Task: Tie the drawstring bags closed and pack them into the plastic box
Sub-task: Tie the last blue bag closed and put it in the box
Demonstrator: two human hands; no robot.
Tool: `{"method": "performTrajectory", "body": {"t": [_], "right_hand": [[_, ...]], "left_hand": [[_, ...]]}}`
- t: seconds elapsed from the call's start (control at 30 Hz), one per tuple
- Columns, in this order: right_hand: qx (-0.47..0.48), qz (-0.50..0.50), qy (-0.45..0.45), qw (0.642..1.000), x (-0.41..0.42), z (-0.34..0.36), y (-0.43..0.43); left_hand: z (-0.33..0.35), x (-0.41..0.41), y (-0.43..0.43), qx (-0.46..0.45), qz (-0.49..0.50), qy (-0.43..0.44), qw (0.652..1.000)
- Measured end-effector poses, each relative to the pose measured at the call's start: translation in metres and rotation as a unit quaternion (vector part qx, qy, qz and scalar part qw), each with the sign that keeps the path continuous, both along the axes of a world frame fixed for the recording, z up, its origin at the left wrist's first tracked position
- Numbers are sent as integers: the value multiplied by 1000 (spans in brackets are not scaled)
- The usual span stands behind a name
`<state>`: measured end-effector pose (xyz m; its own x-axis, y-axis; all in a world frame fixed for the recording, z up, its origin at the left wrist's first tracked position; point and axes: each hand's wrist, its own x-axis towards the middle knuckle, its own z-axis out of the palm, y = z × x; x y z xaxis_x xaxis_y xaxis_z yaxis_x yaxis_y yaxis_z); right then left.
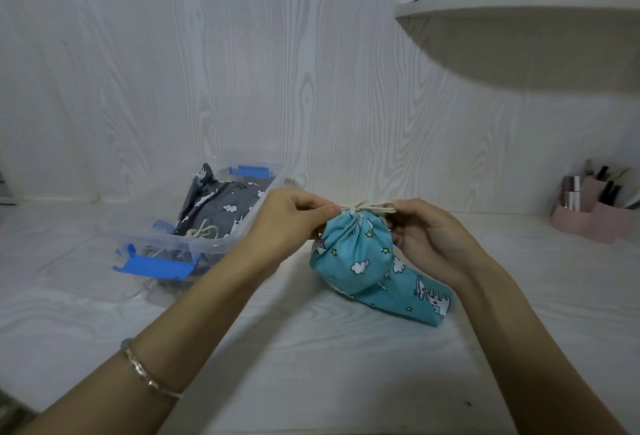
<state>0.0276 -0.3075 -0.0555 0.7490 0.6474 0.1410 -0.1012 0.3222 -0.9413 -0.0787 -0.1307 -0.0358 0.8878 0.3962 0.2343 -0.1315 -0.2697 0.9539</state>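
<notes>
A teal drawstring bag (363,261) printed with clouds and stars lies on the white table, its gathered mouth raised toward me. A cream drawstring (363,207) is knotted at the mouth and stretched sideways. My left hand (287,223) pinches the left end of the cord, and my right hand (426,230) pinches the right end. To the left stands a clear plastic box (207,244) with blue latches, holding a grey drawstring bag (214,209) with a tied cream cord.
A white curved shelf (519,36) juts out at the upper right with a dark strip on it. A pink organiser (595,216) with cosmetics stands at the far right. The wood-grain wall runs close behind the table.
</notes>
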Motion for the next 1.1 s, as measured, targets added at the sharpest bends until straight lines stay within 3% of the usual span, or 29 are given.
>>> {"method": "performTrajectory", "body": {"t": [0.07,0.13,0.27,0.33,0.47,0.57,0.67,0.77,0.8,0.83,0.87,0.9,0.93,0.97,1.0,1.03,1.1], "right_hand": [[-42,-50,-67,996,-1,2,1],[-87,-101,-130,983,-2,4,2],[-29,-107,-61,992,-14,14,8],[14,-53,3,999,-18,18,11],[73,44,128,988,-16,16,9],[59,44,107,991,-12,9,10],[-10,22,22,999,-12,4,8],[-86,-16,-62,994,-15,4,6],[-93,-23,-67,993,-15,5,5],[-96,-29,-63,993,-15,6,4],[-104,-40,-64,992,-15,7,3],[-124,-59,-77,988,-15,7,3],[-157,-84,-107,978,-16,7,3],[-192,-107,-147,964,-17,5,3],[-216,-125,-185,950,-18,4,4],[-225,-134,-215,941,-20,3,5],[-228,-141,-248,931,-20,3,5]], "left_hand": [[-3,2,-1,-45,16,-2,999],[-6,2,-3,-21,27,-3,999],[-8,1,-9,129,60,-4,990],[-6,0,-10,134,65,-20,989],[0,-4,-3,-3,-1,-13,1000],[-2,-1,-2,-122,-74,13,990],[0,0,1,-364,-143,9,920],[5,-1,5,-504,-184,-5,844],[7,-1,5,-502,-199,3,842],[9,-2,3,-456,-197,17,868],[8,-3,2,-340,-179,30,923],[6,-5,2,-158,-137,44,977],[4,-5,0,17,-89,41,995],[1,-3,-1,119,-55,24,991],[-1,-1,-3,129,-34,11,991],[-2,-1,-3,81,-19,-4,997],[-5,5,-4,-97,6,-15,995]]}}
